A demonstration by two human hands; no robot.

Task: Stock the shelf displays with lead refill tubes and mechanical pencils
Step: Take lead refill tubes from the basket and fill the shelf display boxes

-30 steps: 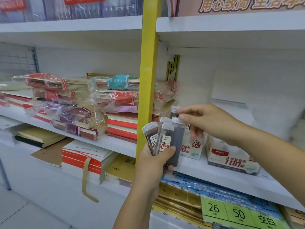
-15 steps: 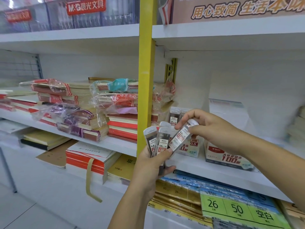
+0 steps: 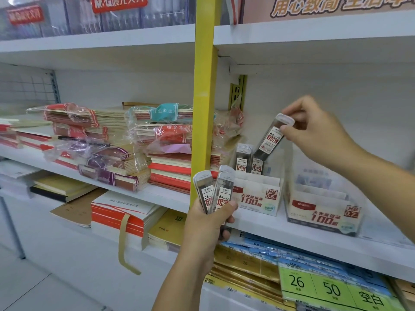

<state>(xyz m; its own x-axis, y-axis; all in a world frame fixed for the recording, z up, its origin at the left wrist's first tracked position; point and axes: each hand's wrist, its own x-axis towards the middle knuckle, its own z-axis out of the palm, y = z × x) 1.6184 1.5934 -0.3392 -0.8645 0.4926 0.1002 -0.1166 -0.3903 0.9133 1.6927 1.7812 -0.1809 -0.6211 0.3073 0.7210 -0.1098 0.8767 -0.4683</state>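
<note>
My left hand grips a small fan of lead refill tubes, clear cases with dark leads and red-white labels, in front of the yellow shelf post. My right hand pinches one lead refill tube by its white cap end, tilted, its lower end over the back row of the HB 0.5 display box. Two tubes stand upright in that box's back row. A second display box marked HB 0.7 sits to its right on the white shelf.
A yellow upright post divides the shelving. Plastic-wrapped notebook stacks fill the left shelf. Blue and gold paper packs and green price tags lie on the shelf below. A white shelf board runs overhead.
My right hand pulled one tube from the bunch in my left hand and carried it up and right to above the HB 0.5 box. The left hand stayed about where it was.
</note>
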